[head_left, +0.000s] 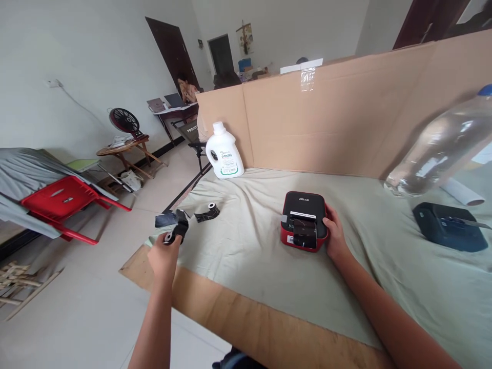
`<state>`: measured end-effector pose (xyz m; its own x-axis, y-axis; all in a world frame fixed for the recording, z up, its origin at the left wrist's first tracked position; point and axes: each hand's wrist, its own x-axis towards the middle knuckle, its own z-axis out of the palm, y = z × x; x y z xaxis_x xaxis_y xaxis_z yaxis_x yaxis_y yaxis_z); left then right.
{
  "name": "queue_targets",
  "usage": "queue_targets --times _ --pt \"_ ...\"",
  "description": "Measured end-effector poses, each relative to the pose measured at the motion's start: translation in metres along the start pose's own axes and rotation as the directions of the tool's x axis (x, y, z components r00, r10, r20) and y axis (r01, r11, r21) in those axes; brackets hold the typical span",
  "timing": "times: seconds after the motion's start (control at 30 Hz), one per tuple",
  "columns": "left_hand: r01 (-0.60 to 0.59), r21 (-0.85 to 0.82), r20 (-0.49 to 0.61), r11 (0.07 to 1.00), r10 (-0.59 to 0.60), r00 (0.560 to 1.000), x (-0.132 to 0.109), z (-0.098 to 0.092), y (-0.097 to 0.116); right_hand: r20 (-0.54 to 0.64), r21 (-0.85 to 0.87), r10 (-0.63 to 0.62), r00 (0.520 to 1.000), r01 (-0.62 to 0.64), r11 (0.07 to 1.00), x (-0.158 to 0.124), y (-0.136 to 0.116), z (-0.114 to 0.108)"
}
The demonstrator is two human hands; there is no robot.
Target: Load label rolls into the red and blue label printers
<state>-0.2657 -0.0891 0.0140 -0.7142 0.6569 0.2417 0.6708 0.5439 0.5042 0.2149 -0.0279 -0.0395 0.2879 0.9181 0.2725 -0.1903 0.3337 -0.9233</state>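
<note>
Clock read from the centre of my head view. At 9 o'clock I log a moulded red plastic chair, smooth and shiny. At 10, on a round wooden stool, a dark fan with a ribbed circular grille.

At 8 o'clock my left hand is clamped on a black roll: pale ring-shaped core, with a dark, slightly glossy strip extending to its left. Also at 8, nearer centre, I note a loose roll on the cloth, white-cored, its black tail curling leftward. The cloth is pale green, softly wrinkled; along its near side runs a bare, grained wooden board.

At 11, a white plastic jug, upright, rounded shoulders, looped handle. Behind the cloth, from 11 to past 2, a matt brown cardboard screen, creased vertically.

At 4 I have the printer: rounded square, matt black top, red lower shell, a shiny black strip over its front. My right hand is clamped on its right edge, thumb uppermost; lower fingers partly hidden. At 3, a clear, tilted plastic bottle and, below it, a dark blue angular case.
</note>
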Motion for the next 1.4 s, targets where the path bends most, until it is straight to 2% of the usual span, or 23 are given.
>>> queue_targets --times 0.17,0.37,0.47,0.53,0.57,0.67,0.73,0.77,0.87,0.93,1.0,1.17,1.33,1.4 --pt "-0.012 0.000 0.043 1.000 0.012 0.999 -0.003 0.015 -0.002 -0.010 -0.015 0.007 1.000 -0.008 1.000 -0.001 -0.002 0.001" --pt "-0.044 0.086 0.062 0.995 0.038 0.997 -0.007 0.010 0.001 -0.012 -0.019 0.004 1.000 -0.005 1.000 0.001 0.002 -0.002" --pt "-0.082 0.186 -0.035 0.979 0.090 0.995 -0.011 0.005 0.012 -0.011 -0.025 0.001 1.000 -0.002 1.000 0.002 0.005 -0.003" --pt "-0.216 0.214 -0.096 0.953 0.241 0.966 -0.010 0.006 0.028 -0.008 -0.027 -0.004 1.000 0.004 1.000 0.002 0.005 -0.003" --pt "-0.310 0.216 -0.078 0.926 0.333 0.940 -0.007 0.008 0.038 -0.008 -0.027 -0.007 1.000 0.007 1.000 0.002 0.004 -0.003" --pt "-0.554 0.171 0.118 0.815 0.541 0.833 0.010 0.022 0.073 -0.015 -0.014 -0.005 1.000 0.005 1.000 0.001 0.003 -0.001" --pt "-0.617 0.129 0.242 0.776 0.579 0.779 0.025 0.036 0.095 -0.017 -0.002 0.008 1.000 -0.008 1.000 0.001 0.002 -0.001" --pt "-0.615 0.116 0.303 0.780 0.562 0.770 0.032 0.043 0.104 -0.016 0.001 0.013 1.000 -0.013 1.000 0.001 0.002 -0.001" --pt "-0.553 0.119 0.441 0.825 0.455 0.774 0.047 0.057 0.119 -0.005 -0.004 0.014 1.000 -0.014 1.000 0.001 0.002 -0.003" --pt "-0.534 0.129 0.459 0.836 0.427 0.779 0.048 0.058 0.121 0.007 -0.019 0.008 1.000 -0.008 1.000 0.001 0.002 -0.003" --pt "-0.536 0.148 0.436 0.831 0.432 0.789 0.043 0.054 0.116 0.017 -0.030 0.006 1.000 -0.006 1.000 0.001 0.002 -0.004" --pt "-0.489 0.268 0.357 0.830 0.386 0.851 0.018 0.035 0.092 0.013 -0.002 0.013 1.000 -0.013 1.000 0.000 0.003 -0.005" --pt "-0.441 0.301 0.381 0.845 0.317 0.869 0.000 0.028 0.075 0.000 -0.003 0.014 1.000 -0.014 1.000 0.001 0.003 -0.002" --pt "-0.452 0.305 0.283 0.838 0.374 0.884 -0.004 0.025 0.077 -0.014 -0.030 0.026 1.000 -0.026 0.999 0.000 0.001 -0.002"
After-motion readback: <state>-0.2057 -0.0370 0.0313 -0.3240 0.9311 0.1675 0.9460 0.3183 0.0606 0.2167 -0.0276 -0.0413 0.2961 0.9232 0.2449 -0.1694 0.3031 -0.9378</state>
